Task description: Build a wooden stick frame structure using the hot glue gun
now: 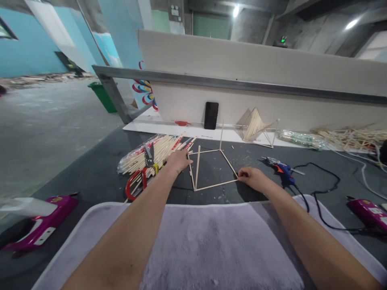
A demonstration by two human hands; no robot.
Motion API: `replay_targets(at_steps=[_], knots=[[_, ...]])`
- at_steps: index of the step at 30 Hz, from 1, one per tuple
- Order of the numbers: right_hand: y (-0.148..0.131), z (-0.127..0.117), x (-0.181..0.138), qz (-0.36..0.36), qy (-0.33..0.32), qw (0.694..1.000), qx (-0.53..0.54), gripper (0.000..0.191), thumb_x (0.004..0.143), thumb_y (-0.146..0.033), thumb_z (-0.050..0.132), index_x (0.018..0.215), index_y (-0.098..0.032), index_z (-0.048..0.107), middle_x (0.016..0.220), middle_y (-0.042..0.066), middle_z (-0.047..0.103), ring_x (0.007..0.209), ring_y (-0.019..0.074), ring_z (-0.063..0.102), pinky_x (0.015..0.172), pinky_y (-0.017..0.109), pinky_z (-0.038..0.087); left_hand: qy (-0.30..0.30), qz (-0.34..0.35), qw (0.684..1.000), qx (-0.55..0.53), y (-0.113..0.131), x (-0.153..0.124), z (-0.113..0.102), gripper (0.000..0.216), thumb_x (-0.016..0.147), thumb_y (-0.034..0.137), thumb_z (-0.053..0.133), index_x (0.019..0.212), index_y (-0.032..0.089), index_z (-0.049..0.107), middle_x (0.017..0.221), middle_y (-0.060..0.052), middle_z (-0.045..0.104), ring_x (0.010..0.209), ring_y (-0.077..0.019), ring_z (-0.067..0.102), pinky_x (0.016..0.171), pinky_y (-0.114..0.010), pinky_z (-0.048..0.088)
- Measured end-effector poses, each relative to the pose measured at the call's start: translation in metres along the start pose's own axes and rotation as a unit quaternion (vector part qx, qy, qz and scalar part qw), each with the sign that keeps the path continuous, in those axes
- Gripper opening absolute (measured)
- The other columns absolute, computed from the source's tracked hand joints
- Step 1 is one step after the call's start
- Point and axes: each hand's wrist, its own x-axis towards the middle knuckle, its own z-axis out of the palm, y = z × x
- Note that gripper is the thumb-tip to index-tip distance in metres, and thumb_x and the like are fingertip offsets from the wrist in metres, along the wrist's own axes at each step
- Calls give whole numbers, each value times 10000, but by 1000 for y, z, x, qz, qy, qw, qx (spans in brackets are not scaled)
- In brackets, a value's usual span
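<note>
A four-sided frame of thin wooden sticks (pixel 216 185) lies on the dark table, with one stick upright at its far right corner and another rising from its near left corner. My left hand (pixel 179 161) is closed on the frame's far left corner. At the near right corner, my right hand (pixel 251 179) pinches the end of the sticks. Beside my left hand are scissors (pixel 144 181) with red handles and a pile of loose sticks (pixel 163 147) on plastic wrapping. To the right of my right hand rests a blue glue gun (pixel 281 169) with a black cord.
A phone (pixel 211 115) leans against the white back panel (pixel 187 98). Near it stands a finished-looking stick model (pixel 256 127). Wrapped sticks (pixel 300 139) lie farther right. Magenta tools (pixel 45 225) flank a lilac mat (pixel 211 241). A metal rail (pixel 211 81) crosses behind.
</note>
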Motion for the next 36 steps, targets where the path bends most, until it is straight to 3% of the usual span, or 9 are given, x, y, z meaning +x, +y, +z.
replay_targets(at_steps=[14, 28, 36], knots=[[0, 0, 0, -5, 2, 1000, -9, 99, 719, -284, 563, 716, -197, 610, 626, -21, 556, 580, 115, 481, 537, 220, 318, -15, -9, 1000, 4, 3, -4, -5, 445, 706, 494, 560, 1097, 281, 562, 1164, -88, 578, 1077, -280, 517, 861, -396, 411], [3, 2, 1, 2, 1, 1000, -10, 114, 723, -299, 564, 716, -192, 604, 619, -15, 559, 575, 120, 485, 533, 226, 322, -5, -17, 1000, -5, 4, -2, -3, 426, 698, 486, 571, 1085, 307, 569, 1162, -81, 578, 1068, -314, 512, 868, -481, 392], [2, 1, 0, 1, 4, 1000, -9, 117, 727, -294, 565, 720, -186, 609, 630, -11, 562, 586, 117, 485, 542, 222, 322, -8, -16, 1000, -1, 3, -3, -3, 448, 703, 511, 563, 1100, 303, 562, 1167, -90, 574, 1070, -308, 506, 865, -459, 396]])
